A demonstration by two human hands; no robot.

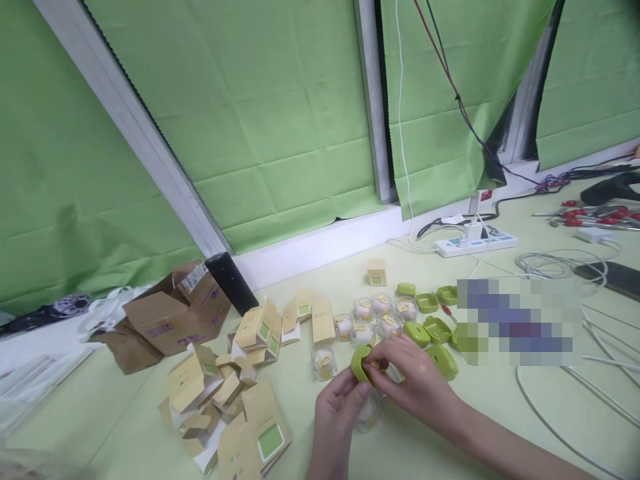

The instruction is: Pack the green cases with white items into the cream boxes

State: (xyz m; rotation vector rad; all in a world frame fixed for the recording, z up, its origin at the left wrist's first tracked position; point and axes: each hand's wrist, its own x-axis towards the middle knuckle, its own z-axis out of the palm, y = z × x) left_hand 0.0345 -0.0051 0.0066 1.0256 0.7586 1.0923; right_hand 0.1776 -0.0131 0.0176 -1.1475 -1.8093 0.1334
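Note:
Between my two hands is a small green case (359,363). My left hand (336,407) holds it from the left, with the thumb and fingers closed around its lower edge. The fingers of my right hand (407,370) are pinched at its right side; what they grip there is hidden. Just below the hands lies a clear round pack (369,410), partly covered. Beyond them several clear packs with white and yellow contents (364,308) stand together, and one more (324,362) sits to the left. Several green case parts (437,329) lie to the right, near a red-handled tool (447,310).
Folded and opened yellow cartons (267,420) cover the left side. Behind them are a brown cardboard box (175,320) and a black upright object (231,283). A white power strip (475,244), coiled cables (555,263), a dark phone-like slab (615,277) and red-handled tools (595,217) lie right.

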